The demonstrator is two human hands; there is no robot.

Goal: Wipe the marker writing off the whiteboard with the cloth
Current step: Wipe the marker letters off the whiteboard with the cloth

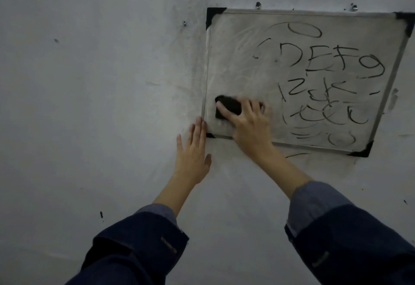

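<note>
The right hand [249, 122] lays its fingers [224, 110] over a dark cloth [228, 107], thumb side curled round it, pressing it flat against the lower left part of the whiteboard [235, 59]. The left hand [193, 149] rests open, fingers straight and together, flat on the wall [89, 82], fingertips touching the board's frame near its lower left corner. The left half of the board is smeared grey; black marker writing [332, 64] fills the right half. Both forearms wear dark sleeves [348, 239].
</note>
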